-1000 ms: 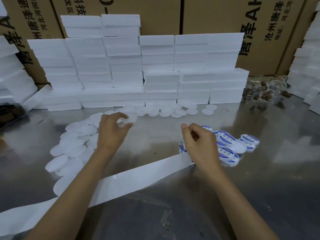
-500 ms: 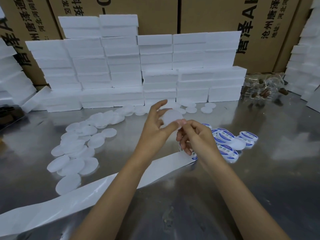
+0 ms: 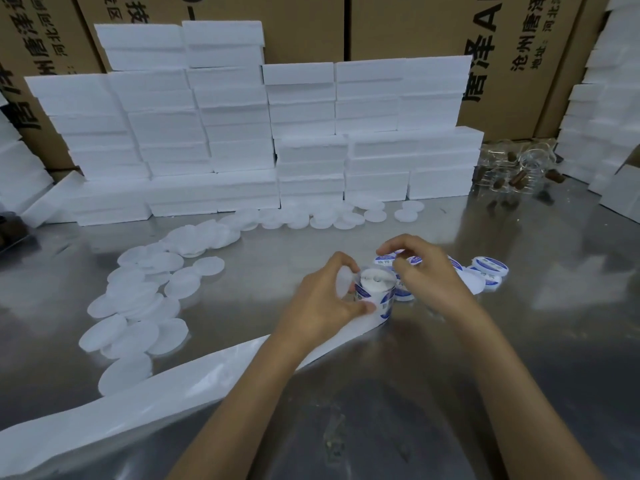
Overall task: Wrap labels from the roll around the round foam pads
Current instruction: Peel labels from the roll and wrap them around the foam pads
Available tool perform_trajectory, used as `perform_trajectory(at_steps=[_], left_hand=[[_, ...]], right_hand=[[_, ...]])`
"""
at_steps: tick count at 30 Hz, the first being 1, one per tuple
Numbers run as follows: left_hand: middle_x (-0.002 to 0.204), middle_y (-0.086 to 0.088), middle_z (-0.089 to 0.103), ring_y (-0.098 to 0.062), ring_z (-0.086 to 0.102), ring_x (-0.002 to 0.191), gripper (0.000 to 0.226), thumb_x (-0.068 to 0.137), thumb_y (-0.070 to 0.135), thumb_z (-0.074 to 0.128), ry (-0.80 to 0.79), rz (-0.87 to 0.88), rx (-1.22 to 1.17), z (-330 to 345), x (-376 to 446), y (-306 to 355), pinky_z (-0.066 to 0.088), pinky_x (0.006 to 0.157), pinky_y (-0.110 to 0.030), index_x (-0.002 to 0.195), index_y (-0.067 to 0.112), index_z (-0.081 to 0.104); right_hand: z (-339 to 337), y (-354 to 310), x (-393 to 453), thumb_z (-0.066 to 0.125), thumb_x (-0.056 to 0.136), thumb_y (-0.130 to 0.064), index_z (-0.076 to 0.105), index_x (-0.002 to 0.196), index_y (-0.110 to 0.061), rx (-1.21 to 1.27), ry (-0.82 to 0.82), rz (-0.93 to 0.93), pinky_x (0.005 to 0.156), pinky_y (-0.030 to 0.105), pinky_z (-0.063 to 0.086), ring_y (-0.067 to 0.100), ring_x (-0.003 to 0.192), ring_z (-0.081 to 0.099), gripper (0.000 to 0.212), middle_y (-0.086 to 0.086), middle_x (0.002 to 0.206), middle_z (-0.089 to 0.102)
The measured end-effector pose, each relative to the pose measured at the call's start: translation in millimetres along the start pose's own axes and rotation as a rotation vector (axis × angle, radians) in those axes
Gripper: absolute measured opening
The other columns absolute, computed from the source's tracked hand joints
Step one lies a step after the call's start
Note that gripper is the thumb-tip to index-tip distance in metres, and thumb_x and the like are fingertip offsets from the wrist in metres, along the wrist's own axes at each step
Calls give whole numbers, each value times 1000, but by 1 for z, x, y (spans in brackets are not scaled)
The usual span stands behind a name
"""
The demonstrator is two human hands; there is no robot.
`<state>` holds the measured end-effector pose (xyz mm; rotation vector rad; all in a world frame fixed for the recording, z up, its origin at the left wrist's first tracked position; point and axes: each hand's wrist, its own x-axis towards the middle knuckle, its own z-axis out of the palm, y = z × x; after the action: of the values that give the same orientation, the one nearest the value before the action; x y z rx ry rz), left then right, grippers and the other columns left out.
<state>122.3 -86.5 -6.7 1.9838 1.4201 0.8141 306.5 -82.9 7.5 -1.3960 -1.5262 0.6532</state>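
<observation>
Fingers point(image 3: 349, 263) of the left hand point(image 3: 320, 299) curl round a bare foam pad point(image 3: 344, 284), holding it on edge beside the label roll point(image 3: 375, 289), which the right hand point(image 3: 424, 271) grips, likely so a label meets the rim; spare pads point(image 3: 138, 306) lie left on the desk point(image 3: 519, 341), labelled pads point(image 3: 488, 268) right

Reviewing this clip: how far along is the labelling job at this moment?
Early on. Done: a small cluster of labelled pads lies behind the right hand. In hand: the left hand holds a bare foam pad beside the label roll, which the right hand's fingers touch; the empty backing strip trails toward the left. Left: many unlabelled pads lie spread across the metal table.
</observation>
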Motion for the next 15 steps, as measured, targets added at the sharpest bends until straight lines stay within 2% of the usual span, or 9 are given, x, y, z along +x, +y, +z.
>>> perform_trajectory(at_steps=[3, 6, 9, 10, 12, 15], left_hand=[[100, 18, 63, -8, 58, 90, 33, 83, 20, 74, 22, 59, 18, -4, 4, -6, 38, 63, -3, 98, 41, 53], [103, 22, 58, -4, 56, 91, 34, 85, 14, 72, -36, 19, -7, -20, 6, -13, 38, 70, -5, 99, 41, 56], [107, 23, 58, -5, 58, 97, 31, 87, 12, 71, -123, -39, -106, -32, 3, -22, 50, 81, -20, 103, 38, 62], [110, 17, 62, -10, 61, 100, 31, 87, 11, 70, -141, -66, -160, -35, 2, -23, 54, 86, -27, 104, 36, 64], [112, 3, 68, -23, 66, 105, 30, 86, 7, 68, -160, -122, -283, -42, -2, -24, 56, 93, -41, 103, 31, 69], [110, -9, 72, -35, 69, 103, 29, 84, 2, 68, -195, -202, -439, -52, -5, -26, 56, 89, -47, 103, 24, 72]], right_hand=[[8, -3, -4, 46, 84, 6, 67, 91, -32, -21, -127, -35, 89, 30, 48, 12, 110, 55, 44, -11, 111, 61], [15, -4, -9, 48, 81, 7, 69, 98, -29, -52, -230, -130, 103, 32, 41, 13, 122, 48, 44, -14, 116, 60], [21, -4, -12, 54, 83, 2, 68, 100, -32, -100, -302, -179, 99, 15, 35, 3, 123, 44, 41, -26, 116, 55], [22, -5, -12, 55, 84, 0, 68, 99, -33, -88, -295, -182, 99, 16, 36, 2, 123, 44, 39, -29, 116, 55], [24, -8, -13, 56, 85, -2, 69, 96, -32, -35, -279, -178, 103, 26, 41, 3, 126, 44, 35, -28, 119, 56], [27, -11, -15, 61, 81, -4, 68, 99, -35, -99, -325, -233, 102, 30, 41, 3, 128, 42, 36, -25, 124, 56]])
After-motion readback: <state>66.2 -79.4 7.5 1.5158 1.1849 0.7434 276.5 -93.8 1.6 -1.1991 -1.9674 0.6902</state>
